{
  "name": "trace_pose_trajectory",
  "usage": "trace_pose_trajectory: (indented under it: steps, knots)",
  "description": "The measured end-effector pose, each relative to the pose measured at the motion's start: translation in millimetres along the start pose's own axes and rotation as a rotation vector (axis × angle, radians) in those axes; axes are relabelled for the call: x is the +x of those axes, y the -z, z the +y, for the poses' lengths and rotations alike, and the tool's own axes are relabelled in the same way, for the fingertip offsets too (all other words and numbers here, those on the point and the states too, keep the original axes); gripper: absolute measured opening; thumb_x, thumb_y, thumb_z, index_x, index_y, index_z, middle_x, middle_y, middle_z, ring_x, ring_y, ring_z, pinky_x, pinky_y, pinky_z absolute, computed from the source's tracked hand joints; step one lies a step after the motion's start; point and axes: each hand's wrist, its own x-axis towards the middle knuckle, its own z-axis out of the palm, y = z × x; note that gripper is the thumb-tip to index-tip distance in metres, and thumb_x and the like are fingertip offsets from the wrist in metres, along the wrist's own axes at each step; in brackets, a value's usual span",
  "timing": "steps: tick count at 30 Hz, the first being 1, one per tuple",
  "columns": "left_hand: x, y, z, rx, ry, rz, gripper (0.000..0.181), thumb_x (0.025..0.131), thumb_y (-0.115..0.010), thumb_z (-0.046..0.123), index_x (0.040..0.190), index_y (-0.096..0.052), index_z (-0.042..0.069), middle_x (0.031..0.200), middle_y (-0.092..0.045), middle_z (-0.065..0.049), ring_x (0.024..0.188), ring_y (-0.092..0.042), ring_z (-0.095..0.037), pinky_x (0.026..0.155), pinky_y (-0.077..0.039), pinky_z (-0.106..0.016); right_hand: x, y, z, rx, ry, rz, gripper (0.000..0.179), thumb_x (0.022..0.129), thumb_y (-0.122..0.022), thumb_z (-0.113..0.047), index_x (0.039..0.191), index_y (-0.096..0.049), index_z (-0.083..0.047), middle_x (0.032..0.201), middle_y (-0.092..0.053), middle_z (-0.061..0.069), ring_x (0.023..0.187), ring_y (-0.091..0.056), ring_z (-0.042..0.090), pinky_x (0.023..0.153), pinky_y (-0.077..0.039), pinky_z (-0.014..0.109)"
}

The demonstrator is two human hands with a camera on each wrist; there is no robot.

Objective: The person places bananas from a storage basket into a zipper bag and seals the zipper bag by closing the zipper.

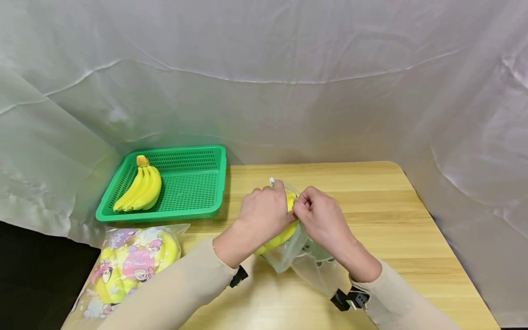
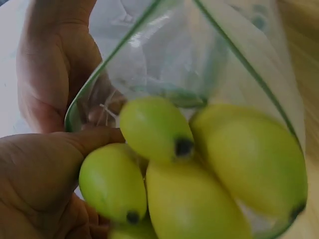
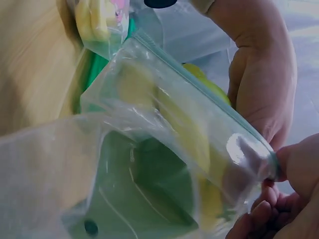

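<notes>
Near the middle of the table, my left hand (image 1: 266, 206) grips a yellow bunch of bananas (image 1: 274, 243) at its upper end. The greenish banana tips (image 2: 187, 194) sit at the mouth of a clear zip bag (image 2: 164, 55) with a green closure strip. Pinched between the thumb and fingers of my right hand (image 1: 323, 220) is the bag's rim. In the right wrist view, the bag wall (image 3: 134, 84) covers part of the bananas, and a green patch (image 3: 144, 184) shows on the bag. The bananas' stem is hidden behind my left hand.
A green basket (image 1: 220, 183) at the back left holds another banana bunch (image 1: 142, 188). In front of it lies a printed clear bag (image 1: 138, 266) with bananas inside, beside my left forearm. Pale fabric walls (image 1: 264, 114) enclose the wooden table (image 1: 396, 229).
</notes>
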Motion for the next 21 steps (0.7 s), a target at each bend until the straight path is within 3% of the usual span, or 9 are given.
trace_pose_trajectory:
  steps: [3, 6, 10, 13, 16, 21]
  knots:
    - [3.7, -0.7, 1.8, -0.072, 0.007, -0.128, 0.071, 0.095, -0.070, 0.058, 0.132, -0.053, -0.001, 0.079, -0.066, -0.008, 0.073, -0.068, -0.026, 0.064, -0.056, -0.039, 1.2, 0, 2, 0.067, -0.055, 0.011, 0.011, 0.098, -0.056, -0.014, 0.089, -0.061, -0.010, 0.078, -0.059, 0.003, 0.065, -0.053, 0.017, 0.061, -0.045, 0.029]
    - [5.1, 0.7, 0.2, -0.137, -0.042, -0.241, 0.075, 0.095, -0.070, 0.056, 0.139, -0.049, -0.002, 0.077, -0.063, -0.006, 0.070, -0.063, -0.022, 0.063, -0.052, -0.036, 1.9, 2, 4, 0.114, -0.098, 0.025, 0.014, 0.100, -0.055, -0.017, 0.089, -0.060, -0.010, 0.077, -0.056, 0.003, 0.066, -0.052, 0.019, 0.060, -0.043, 0.029]
    - [1.9, 4.7, -6.5, -0.257, -0.116, -0.393, 0.083, 0.091, -0.076, 0.047, 0.149, -0.042, -0.003, 0.079, -0.062, -0.003, 0.068, -0.061, -0.017, 0.061, -0.053, -0.032, 2.1, 3, 5, 0.138, -0.115, 0.048, 0.015, 0.101, -0.055, -0.019, 0.088, -0.059, -0.010, 0.075, -0.054, 0.003, 0.068, -0.050, 0.019, 0.060, -0.041, 0.028]
    - [-1.4, 6.5, -12.5, -0.327, -0.113, -0.473, 0.089, 0.089, -0.079, 0.040, 0.154, -0.035, -0.001, 0.080, -0.063, -0.001, 0.068, -0.062, -0.015, 0.061, -0.053, -0.030, 1.7, 3, 4, 0.148, -0.118, 0.055, 0.016, 0.101, -0.056, -0.019, 0.089, -0.060, -0.010, 0.076, -0.054, 0.003, 0.069, -0.051, 0.019, 0.060, -0.041, 0.028]
    - [-2.9, 6.8, -15.8, -0.335, -0.064, -0.445, 0.083, 0.094, -0.075, 0.041, 0.154, -0.035, 0.000, 0.080, -0.063, -0.004, 0.067, -0.062, -0.018, 0.059, -0.054, -0.032, 0.5, 3, 2, 0.162, -0.117, 0.049, 0.015, 0.101, -0.056, -0.018, 0.089, -0.060, -0.010, 0.076, -0.054, 0.003, 0.068, -0.050, 0.019, 0.058, -0.041, 0.027]
    - [1.5, 3.8, -11.6, -0.276, 0.066, -0.242, 0.081, 0.103, -0.061, 0.049, 0.156, -0.032, -0.005, 0.081, -0.064, -0.010, 0.066, -0.062, -0.022, 0.061, -0.053, -0.036, -0.9, 1, 1, 0.180, -0.119, 0.031, 0.014, 0.100, -0.055, -0.017, 0.091, -0.062, -0.010, 0.076, -0.053, 0.003, 0.067, -0.050, 0.018, 0.056, -0.040, 0.026]
